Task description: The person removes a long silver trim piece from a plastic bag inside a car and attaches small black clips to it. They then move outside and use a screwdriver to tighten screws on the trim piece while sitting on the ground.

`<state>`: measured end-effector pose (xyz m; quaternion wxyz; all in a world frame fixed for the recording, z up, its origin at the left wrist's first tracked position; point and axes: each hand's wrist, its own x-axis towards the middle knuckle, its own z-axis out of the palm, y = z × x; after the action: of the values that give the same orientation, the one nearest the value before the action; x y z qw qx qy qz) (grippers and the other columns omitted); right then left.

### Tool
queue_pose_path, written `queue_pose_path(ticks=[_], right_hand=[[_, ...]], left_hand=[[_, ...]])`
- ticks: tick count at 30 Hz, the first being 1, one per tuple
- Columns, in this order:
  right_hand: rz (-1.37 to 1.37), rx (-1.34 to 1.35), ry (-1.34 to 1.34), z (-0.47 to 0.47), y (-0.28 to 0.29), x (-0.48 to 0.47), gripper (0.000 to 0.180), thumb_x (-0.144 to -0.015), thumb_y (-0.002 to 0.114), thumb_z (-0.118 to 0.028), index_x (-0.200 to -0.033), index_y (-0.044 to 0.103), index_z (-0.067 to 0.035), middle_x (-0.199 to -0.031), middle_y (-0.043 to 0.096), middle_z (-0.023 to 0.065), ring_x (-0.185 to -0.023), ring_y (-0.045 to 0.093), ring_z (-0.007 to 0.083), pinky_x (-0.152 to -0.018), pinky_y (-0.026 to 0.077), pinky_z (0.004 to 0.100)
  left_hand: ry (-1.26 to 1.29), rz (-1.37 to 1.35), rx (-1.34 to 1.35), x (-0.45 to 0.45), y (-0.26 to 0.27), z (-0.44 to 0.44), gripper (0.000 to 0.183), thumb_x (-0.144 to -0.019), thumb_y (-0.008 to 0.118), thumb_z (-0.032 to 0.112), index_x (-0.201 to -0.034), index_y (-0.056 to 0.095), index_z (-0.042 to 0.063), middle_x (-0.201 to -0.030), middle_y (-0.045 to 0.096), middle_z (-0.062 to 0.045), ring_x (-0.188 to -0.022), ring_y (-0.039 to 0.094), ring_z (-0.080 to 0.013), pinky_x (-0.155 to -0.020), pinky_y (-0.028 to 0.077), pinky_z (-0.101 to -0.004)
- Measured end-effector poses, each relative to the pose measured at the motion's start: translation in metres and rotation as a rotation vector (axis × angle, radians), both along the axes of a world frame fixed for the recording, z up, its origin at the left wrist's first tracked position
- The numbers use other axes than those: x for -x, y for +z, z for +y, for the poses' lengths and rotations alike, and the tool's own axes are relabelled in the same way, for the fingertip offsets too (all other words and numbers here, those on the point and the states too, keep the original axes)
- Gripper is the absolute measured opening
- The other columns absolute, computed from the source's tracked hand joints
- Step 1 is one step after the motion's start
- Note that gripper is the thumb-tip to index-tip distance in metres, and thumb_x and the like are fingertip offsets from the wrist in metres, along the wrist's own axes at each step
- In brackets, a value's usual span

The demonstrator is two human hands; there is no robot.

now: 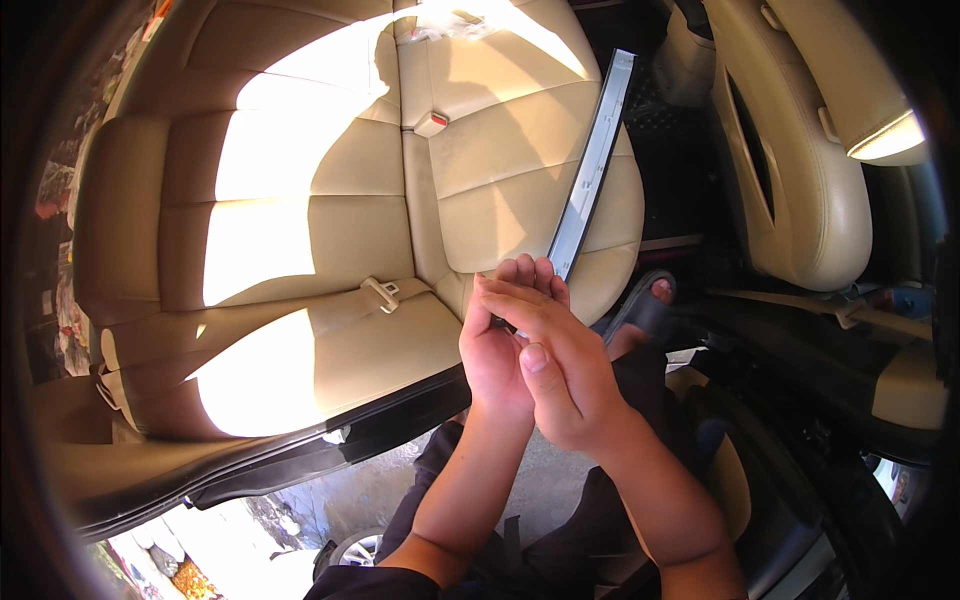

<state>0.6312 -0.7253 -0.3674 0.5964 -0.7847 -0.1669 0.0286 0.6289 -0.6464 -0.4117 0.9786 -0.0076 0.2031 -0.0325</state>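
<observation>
My left hand [491, 367] is cupped with its palm turned up, above the front edge of the rear car seat. My right hand [574, 360] lies over it, its fingers across the left palm and its thumb towards me. A little dark and pale matter shows in the gap between the palms, too hidden to name. Just beyond my fingertips, a long trim strip [589, 169] rests slantwise on the beige seat cushion [495, 157]. Its silvery-grey side with small clip mounts faces up, and its near end is partly covered by my fingers.
A seat-belt buckle [431, 124] and a belt tongue [382, 294] lie on the rear seat. Clear plastic wrapping [457, 22] is at the far end. The front seat [802, 150] stands to the right. My sandalled foot [645, 300] is by the door opening.
</observation>
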Motion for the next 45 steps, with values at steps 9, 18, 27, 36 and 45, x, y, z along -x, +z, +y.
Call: queue_pose_path(ticks=[9,18,27,36,45], right_hand=[[-0.008,0.053,-0.017,-0.014,0.005,-0.009,0.024,-0.082,0.061,-0.006,-0.105,0.062,0.002,-0.104,0.063,0.0161,-0.098,0.062,0.0307,-0.086,0.048,0.0361],[-0.006,0.163,-0.075,-0.009,-0.014,-0.005,0.02,-0.077,0.07,-0.005,-0.096,0.064,-0.001,-0.092,0.063,0.0125,-0.085,0.063,0.0282,-0.075,0.052,0.0353],[0.195,-0.118,-0.276,-0.016,-0.017,-0.008,0.017,-0.081,0.068,0.005,-0.097,0.066,0.001,-0.087,0.066,0.0079,-0.074,0.064,0.0131,-0.066,0.052,0.0259],[0.5,-0.276,-0.5,-0.035,-0.013,-0.027,0.019,-0.091,0.067,-0.001,-0.108,0.068,0.005,-0.097,0.07,0.01,-0.083,0.064,0.0105,-0.078,0.054,0.0251],[0.487,-0.418,-0.483,-0.041,-0.016,-0.032,0.015,-0.095,0.061,-0.002,-0.109,0.062,0.004,-0.105,0.07,0.0149,-0.09,0.068,0.0173,-0.083,0.057,0.0312]], left_hand=[[-0.021,-0.161,0.128,-0.002,-0.008,0.009,0.049,-0.104,0.04,0.039,-0.125,0.056,-0.003,-0.133,0.059,-0.014,-0.127,0.05,-0.0287,-0.112,0.037,-0.0427],[-0.089,-0.075,-0.148,0.005,-0.022,0.012,0.043,-0.106,0.038,0.036,-0.112,0.06,0.0,-0.115,0.064,-0.013,-0.115,0.055,-0.0265,-0.103,0.042,-0.0393],[-0.086,0.254,-0.226,-0.005,-0.08,0.037,0.035,-0.106,0.044,0.033,-0.078,0.045,0.011,-0.069,0.04,0.0,-0.054,0.032,-0.0103,-0.047,0.029,-0.0236],[-0.421,0.136,-1.851,0.025,-0.246,0.045,0.043,-0.1,0.057,0.036,-0.082,0.069,-0.002,-0.058,0.055,-0.008,-0.054,0.048,-0.0139,-0.05,0.039,-0.0325],[-0.963,-0.417,-2.075,0.001,-0.244,0.042,0.049,-0.091,0.066,0.043,-0.07,0.064,-0.002,-0.065,0.06,-0.023,-0.057,0.058,-0.03,-0.057,0.046,-0.0411]])
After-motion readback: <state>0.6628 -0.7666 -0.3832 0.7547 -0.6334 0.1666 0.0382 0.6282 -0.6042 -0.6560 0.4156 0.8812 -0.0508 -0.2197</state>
